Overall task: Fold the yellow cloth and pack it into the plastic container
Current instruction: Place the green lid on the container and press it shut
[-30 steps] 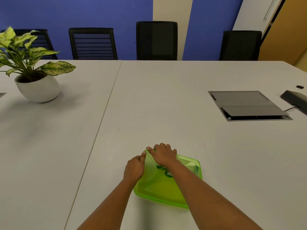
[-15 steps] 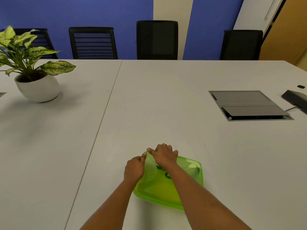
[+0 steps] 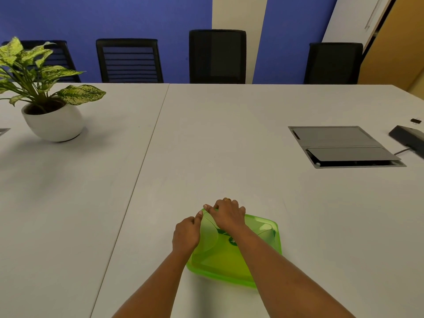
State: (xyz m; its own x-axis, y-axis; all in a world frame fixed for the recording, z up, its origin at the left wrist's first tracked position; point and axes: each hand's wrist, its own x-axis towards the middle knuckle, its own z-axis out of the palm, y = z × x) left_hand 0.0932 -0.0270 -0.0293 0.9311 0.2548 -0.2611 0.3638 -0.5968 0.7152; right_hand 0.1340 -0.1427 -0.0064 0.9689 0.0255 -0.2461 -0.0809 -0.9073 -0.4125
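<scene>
White tabletop (image 3: 229, 145) carries your plastic container (image 3: 224, 260), well apart from plant pot (image 3: 54, 125) and cable hatch (image 3: 344, 146). Your left hand (image 3: 186, 235) and right hand (image 3: 229, 214) curl onto its far-left corner, gripping the rim. Your right forearm covers its middle; the yellow cloth can't be made out.

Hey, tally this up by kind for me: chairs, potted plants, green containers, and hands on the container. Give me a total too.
Black chairs: 4
Potted plant: 1
Green plastic container: 1
Hands (left hand, right hand): 2
Total: 8
</scene>
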